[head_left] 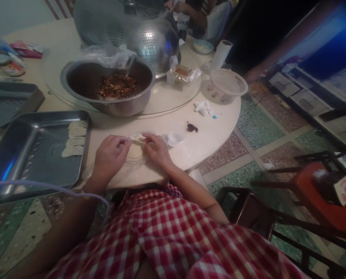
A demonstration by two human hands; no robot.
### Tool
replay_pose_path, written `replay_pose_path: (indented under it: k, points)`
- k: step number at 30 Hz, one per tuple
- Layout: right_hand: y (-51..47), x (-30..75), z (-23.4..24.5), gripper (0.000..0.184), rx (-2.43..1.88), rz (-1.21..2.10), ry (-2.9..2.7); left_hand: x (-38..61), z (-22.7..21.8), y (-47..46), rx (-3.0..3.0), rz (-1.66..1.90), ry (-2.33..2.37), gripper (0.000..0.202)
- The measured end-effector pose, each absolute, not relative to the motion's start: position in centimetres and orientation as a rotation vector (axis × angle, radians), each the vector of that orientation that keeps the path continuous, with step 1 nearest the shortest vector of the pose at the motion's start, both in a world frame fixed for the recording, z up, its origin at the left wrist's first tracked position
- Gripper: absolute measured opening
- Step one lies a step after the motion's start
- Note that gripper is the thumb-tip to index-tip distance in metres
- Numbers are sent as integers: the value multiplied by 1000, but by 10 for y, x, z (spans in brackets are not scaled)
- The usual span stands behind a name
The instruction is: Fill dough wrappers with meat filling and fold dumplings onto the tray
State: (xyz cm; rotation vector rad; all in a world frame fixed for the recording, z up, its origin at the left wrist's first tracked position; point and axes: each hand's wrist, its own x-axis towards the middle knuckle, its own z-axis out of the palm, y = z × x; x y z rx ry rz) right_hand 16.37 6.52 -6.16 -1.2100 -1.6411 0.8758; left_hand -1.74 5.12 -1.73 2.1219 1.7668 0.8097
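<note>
Near the table's front edge, my left hand point(112, 151) and my right hand point(157, 149) pinch opposite ends of a pale dumpling point(137, 138). Fingers of both hands are closed on its edges, and part of it is hidden behind them. Beneath, a round dough wrapper point(135, 152) lies on the table. To the left, several folded dumplings point(75, 138) sit in a row along the right side of a metal tray point(84, 162). Beyond my hands stands a large steel bowl point(129, 108) with chopped brown filling point(117, 86) and a utensil handle in it.
Behind the bowl a big perforated metal colander point(158, 42) rests on the glass turntable point(187, 91). A white plastic basket point(233, 83), crumpled tissue point(202, 107) and a dark scrap point(192, 127) lie to the right. Another person's arm point(193, 15) shows across the table. Chairs stand at right.
</note>
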Motion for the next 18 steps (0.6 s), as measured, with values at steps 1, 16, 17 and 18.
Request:
replay_pose_path:
  k: [1, 16, 17, 18]
  points:
    - [65, 164, -61, 34, -1204, 880, -1648, -17, -17, 48, 2051, 794, 1775, 39]
    - [61, 162, -63, 37, -1126, 941, -1600, -20, -10, 72, 1543, 675, 1750, 38]
    - [62, 162, -64, 37, -1125, 951, -1591, -19, -9, 74, 1536, 666, 1744, 38]
    - [62, 162, -64, 37, -1125, 959, -1586, -18, -9, 77, 1527, 654, 1740, 38]
